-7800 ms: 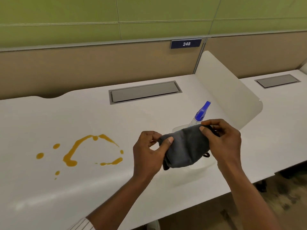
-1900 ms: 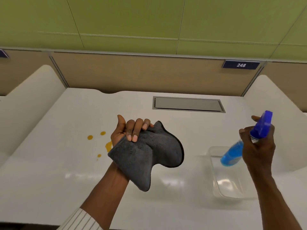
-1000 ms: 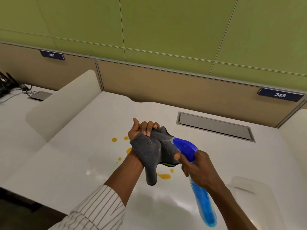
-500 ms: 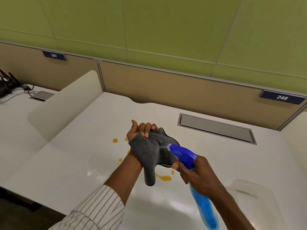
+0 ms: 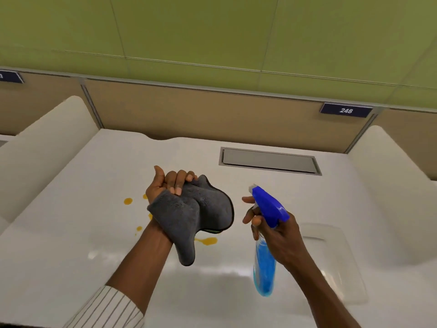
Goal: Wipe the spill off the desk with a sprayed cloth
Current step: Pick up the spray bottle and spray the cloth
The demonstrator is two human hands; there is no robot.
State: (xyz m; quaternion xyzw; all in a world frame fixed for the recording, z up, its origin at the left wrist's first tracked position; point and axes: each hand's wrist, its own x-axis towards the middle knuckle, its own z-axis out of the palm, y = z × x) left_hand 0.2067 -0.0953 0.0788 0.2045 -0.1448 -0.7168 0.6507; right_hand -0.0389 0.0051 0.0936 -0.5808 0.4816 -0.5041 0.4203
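My left hand (image 5: pixel 165 185) holds a dark grey cloth (image 5: pixel 196 211) palm-up above the white desk (image 5: pixel 71 233), the cloth draped over my wrist with one end hanging down. My right hand (image 5: pixel 276 230) grips a spray bottle (image 5: pixel 267 235) with a blue trigger head and blue liquid, its nozzle pointing at the cloth from a short gap to the right. Orange spill (image 5: pixel 208 241) drops and streaks lie on the desk under and left of the cloth, partly hidden by my left arm.
A clear plastic tray (image 5: pixel 340 263) lies on the desk at the right, behind my right arm. A grey cable hatch (image 5: pixel 269 160) is set into the desk's back. White side dividers (image 5: pixel 47 143) stand at left and right; a tan partition runs along the back.
My right hand has drawn the spray bottle away from the cloth to the right, leaving a gap. The view has shifted rightwards. The cloth stays in my left hand.
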